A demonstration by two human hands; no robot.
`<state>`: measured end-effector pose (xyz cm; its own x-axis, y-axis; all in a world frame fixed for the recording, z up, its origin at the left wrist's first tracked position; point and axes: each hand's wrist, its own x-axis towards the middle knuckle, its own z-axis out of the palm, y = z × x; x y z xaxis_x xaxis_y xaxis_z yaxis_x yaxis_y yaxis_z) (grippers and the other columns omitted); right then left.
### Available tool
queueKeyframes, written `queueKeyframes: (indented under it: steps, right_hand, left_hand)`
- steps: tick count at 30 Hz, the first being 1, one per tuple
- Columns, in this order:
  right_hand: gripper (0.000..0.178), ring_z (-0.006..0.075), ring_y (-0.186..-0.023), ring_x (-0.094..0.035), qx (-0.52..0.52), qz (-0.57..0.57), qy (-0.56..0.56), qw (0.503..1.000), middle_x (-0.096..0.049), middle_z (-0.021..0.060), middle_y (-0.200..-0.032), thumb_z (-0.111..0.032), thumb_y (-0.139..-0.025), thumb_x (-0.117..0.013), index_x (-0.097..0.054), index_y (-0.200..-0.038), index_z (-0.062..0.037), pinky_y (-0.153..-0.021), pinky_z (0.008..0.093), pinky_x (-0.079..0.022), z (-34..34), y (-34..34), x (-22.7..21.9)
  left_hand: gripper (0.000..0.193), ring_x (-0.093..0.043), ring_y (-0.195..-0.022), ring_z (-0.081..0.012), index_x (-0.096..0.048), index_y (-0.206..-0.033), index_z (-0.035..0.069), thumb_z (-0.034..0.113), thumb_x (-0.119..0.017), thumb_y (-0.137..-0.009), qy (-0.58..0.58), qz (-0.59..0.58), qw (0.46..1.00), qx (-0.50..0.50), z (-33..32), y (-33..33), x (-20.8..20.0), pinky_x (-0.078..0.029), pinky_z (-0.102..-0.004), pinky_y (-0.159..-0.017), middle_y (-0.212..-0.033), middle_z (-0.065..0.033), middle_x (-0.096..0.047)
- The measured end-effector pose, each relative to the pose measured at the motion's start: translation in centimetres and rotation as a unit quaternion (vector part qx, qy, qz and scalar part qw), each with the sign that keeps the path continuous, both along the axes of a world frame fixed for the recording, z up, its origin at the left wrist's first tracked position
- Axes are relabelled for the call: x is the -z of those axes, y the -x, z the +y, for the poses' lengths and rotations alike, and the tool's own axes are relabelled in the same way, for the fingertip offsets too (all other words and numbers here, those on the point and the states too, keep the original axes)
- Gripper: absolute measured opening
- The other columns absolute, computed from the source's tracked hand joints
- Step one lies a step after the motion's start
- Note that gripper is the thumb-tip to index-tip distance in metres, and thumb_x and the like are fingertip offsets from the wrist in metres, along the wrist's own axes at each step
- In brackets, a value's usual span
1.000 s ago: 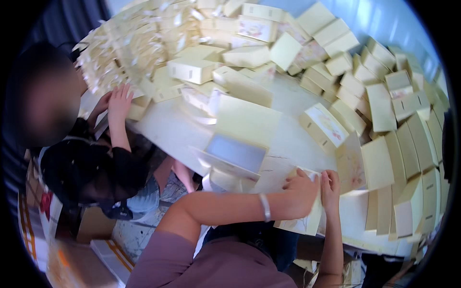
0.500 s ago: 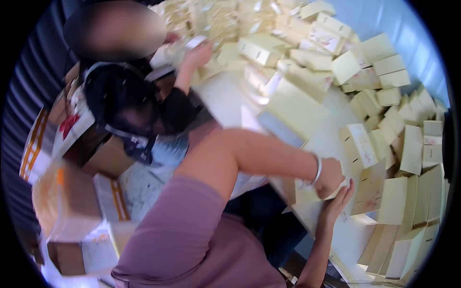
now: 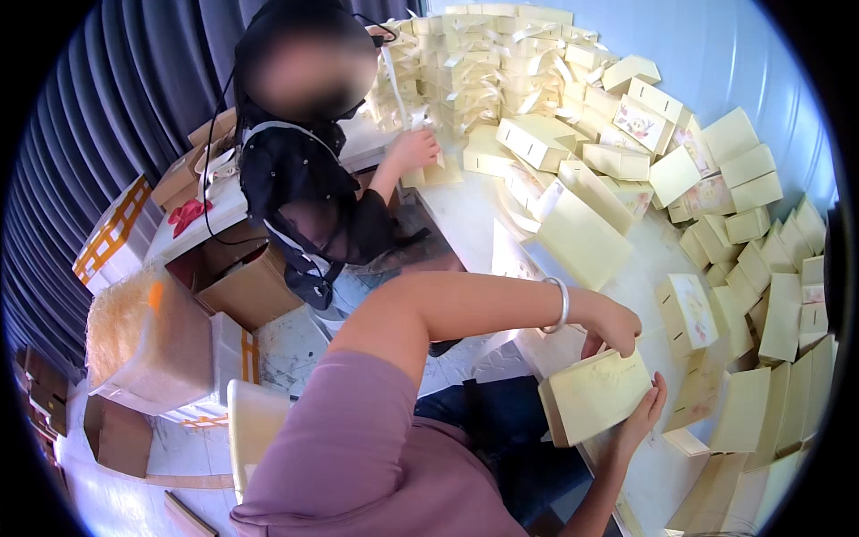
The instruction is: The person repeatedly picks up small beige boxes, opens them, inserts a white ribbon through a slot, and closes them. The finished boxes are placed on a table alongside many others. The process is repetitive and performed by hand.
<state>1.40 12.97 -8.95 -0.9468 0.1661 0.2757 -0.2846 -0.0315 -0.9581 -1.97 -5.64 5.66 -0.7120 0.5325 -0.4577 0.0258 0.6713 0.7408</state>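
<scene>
I hold a pale yellow cardboard box (image 3: pixel 586 398) at the near edge of a white table (image 3: pixel 465 210). My left hand (image 3: pixel 613 324), with a silver bangle on the wrist, grips the box's top edge. From below, my right hand (image 3: pixel 646 413) cups its right end. The box is tilted, with its broad face toward me. Just right of it a similar box (image 3: pixel 687 309) with a flowered lid stands on the table.
Several pale yellow boxes (image 3: pixel 761 295) are piled across the table's right and back. A co-worker in black sits at the left, one hand (image 3: pixel 412 148) on flat box pieces. Brown cartons (image 3: pixel 237 286) and a taped white carton (image 3: pixel 112 233) stand on the floor.
The view has swung left and down, bringing the co-worker and floor cartons into sight. Both my hands stay on the box, which has come nearer to me at the table edge.
</scene>
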Motion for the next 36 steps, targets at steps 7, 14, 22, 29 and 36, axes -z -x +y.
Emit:
queueKeyframes:
  steps: [7, 14, 22, 29, 36]
  right_hand:
    - [0.016, 0.0332, -0.082, -0.051, 0.018, 0.064, -0.638, 0.767, -0.053, 0.0169, -0.087, -0.008, -0.081, -0.044, -0.049, -0.093, 0.0021, -0.076, 0.0391, -0.039, 0.4, -0.6, -5.7]
    - [0.023, 0.0355, -0.083, -0.047, -0.031, 0.125, -0.556, 0.821, -0.048, 0.0193, -0.084, -0.013, -0.078, -0.051, -0.048, -0.092, 0.0038, -0.075, 0.0412, -0.037, -3.2, 0.2, -6.0]
    - [0.026, 0.0171, -0.084, -0.043, -0.011, -0.042, -0.159, 0.986, -0.045, 0.0061, -0.086, -0.012, -0.073, -0.059, -0.046, -0.094, -0.0022, -0.076, 0.0290, -0.037, -0.5, 1.3, -7.0]
    - [0.028, 0.0222, -0.099, -0.047, 0.080, 0.076, -0.046, 0.993, -0.050, 0.0111, -0.103, -0.010, -0.070, -0.046, -0.053, -0.095, -0.0002, -0.092, 0.0341, -0.034, 3.8, -3.6, -10.7]
    - [0.023, 0.0147, -0.098, -0.050, 0.192, -0.214, -0.047, 0.957, -0.050, 0.0087, -0.112, -0.004, -0.081, -0.053, -0.056, -0.104, 0.0004, -0.081, 0.0267, -0.041, 8.7, -11.2, -4.8]
  left_hand:
    - [0.051, -0.061, -0.070, -0.0232, -0.040, -0.116, -0.004, 0.020, -0.049, -0.073, -0.151, -0.055, 0.981, -0.108, -1.2, -1.4, 2.6, -0.053, -0.0333, -0.057, -0.096, -0.0164, -0.055]
    - [0.049, -0.059, -0.083, -0.0180, -0.040, -0.120, -0.001, 0.024, -0.052, -0.078, -0.320, -0.126, 0.927, -0.148, -1.9, -1.6, 8.8, -0.051, -0.0298, -0.065, -0.101, -0.0110, -0.055]
    - [0.036, -0.060, -0.075, -0.0171, -0.051, -0.107, 0.001, 0.028, -0.053, -0.084, -0.467, -0.245, 0.796, -0.296, -2.5, -3.1, 10.2, -0.049, -0.0282, -0.066, -0.089, -0.0091, -0.060]
    - [0.028, -0.059, -0.073, -0.0133, -0.054, -0.104, -0.001, 0.020, -0.051, -0.085, -0.447, -0.224, 0.802, -0.327, -2.8, -3.3, 9.4, -0.048, -0.0248, -0.064, -0.086, -0.0076, -0.061]
    - [0.024, -0.060, -0.072, -0.0130, -0.055, -0.102, -0.001, 0.017, -0.050, -0.085, -0.438, -0.237, 0.807, -0.317, -3.2, -2.9, 9.4, -0.048, -0.0235, -0.063, -0.085, -0.0076, -0.061]
